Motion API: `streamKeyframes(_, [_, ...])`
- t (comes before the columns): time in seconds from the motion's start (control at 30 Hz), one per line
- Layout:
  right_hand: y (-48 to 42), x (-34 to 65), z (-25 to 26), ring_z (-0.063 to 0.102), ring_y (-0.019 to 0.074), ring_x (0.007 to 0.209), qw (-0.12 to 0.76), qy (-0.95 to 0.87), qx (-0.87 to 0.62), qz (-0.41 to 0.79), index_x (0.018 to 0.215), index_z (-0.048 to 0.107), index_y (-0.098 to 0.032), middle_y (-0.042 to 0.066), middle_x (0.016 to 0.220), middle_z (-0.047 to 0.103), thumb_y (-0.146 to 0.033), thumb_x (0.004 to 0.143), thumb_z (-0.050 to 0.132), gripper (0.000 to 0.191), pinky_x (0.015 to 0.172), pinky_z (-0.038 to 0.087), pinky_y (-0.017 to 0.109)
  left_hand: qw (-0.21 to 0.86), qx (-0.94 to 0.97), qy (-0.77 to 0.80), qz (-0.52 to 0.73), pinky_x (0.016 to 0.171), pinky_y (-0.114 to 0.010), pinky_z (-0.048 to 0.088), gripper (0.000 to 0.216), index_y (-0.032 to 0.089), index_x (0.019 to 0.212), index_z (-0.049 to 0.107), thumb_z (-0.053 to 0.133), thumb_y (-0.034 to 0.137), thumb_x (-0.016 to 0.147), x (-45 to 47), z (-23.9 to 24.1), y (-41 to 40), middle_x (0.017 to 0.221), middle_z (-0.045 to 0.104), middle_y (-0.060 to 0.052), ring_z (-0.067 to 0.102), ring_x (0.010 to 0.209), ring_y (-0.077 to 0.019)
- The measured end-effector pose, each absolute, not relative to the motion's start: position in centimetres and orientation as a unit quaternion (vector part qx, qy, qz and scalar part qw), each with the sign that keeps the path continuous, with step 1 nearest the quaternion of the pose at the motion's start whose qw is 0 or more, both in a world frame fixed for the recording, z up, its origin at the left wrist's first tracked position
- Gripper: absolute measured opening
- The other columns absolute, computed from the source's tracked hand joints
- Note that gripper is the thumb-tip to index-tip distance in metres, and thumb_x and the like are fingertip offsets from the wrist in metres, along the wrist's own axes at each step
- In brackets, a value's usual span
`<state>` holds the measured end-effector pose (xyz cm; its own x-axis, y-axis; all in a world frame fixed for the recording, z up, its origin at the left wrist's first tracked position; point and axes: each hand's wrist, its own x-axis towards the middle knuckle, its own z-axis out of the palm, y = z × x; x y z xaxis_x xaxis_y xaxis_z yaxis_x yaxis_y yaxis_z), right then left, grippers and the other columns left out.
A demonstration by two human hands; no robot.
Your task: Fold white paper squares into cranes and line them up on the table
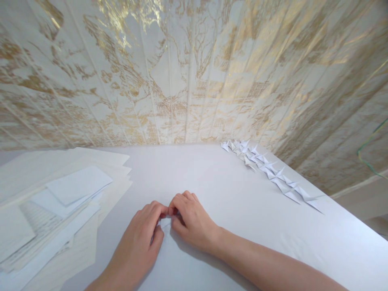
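Observation:
My left hand [144, 231] and my right hand [191, 221] meet low in the middle of the view, over a white table. Between them shows part of a small piece of white paper [165, 222], with a line across it that looks like a fold. Fingers of both hands are bent and pressed onto its upper edge, the fingertips of the two hands almost touching. Most of the paper is hidden under the fingers, so its full shape cannot be made out.
At the left lies a spread pile of white and cream paper sheets [117, 178], some with print. Several folded white paper cranes [268, 167] stand in rows along the table's [230, 202] right edge. Behind rises a wall [182, 81] covered in gold-patterned material.

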<state>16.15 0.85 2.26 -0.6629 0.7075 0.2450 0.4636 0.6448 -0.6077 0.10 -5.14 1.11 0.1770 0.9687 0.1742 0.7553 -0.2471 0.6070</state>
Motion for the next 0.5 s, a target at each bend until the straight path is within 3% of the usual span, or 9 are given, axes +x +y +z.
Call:
streamKeyframes(0.13, [0.53, 15.85, 2.32, 0.048, 0.0206, 0.085, 0.229, -0.872, -0.356, 0.245, 0.081, 0.050, -0.019, 0.002, 0.084, 0.059, -0.013, 0.075, 0.062, 0.015, 0.078, 0.034, 0.034, 0.209, 0.739, 0.582, 0.267, 0.081, -0.045, 0.042, 0.018, 0.023, 0.095, 0.047, 0.036, 0.012, 0.085, 0.07, 1.26, -5.15, 0.095, 0.056, -0.004, 0.053, 0.091, -0.0251])
streamKeyframes(0.27, [0.47, 15.90, 2.16, 0.048, 0.0209, 0.085, 0.232, -0.871, -0.356, 0.246, 0.081, 0.049, -0.019, 0.002, 0.085, 0.060, -0.004, 0.072, 0.053, 0.019, 0.078, 0.034, 0.033, 0.201, 0.739, 0.585, 0.268, 0.077, -0.044, 0.042, 0.012, 0.023, 0.094, 0.047, 0.038, 0.018, 0.088, 0.08, 1.06, -5.14, 0.093, 0.056, -0.004, 0.053, 0.087, -0.0255])
streamKeyframes(0.5, [0.94, 16.39, 2.12, 0.050, 0.0204, 0.087, 0.246, -0.862, -0.325, 0.301, 0.080, 0.048, -0.021, 0.002, 0.085, 0.060, 0.006, 0.060, 0.040, 0.034, 0.079, 0.036, 0.033, 0.187, 0.738, 0.584, 0.281, 0.078, -0.041, 0.043, 0.029, 0.024, 0.093, 0.047, 0.034, 0.004, 0.075, 0.08, 0.89, -5.21, 0.091, 0.055, -0.002, 0.053, 0.087, -0.0241])
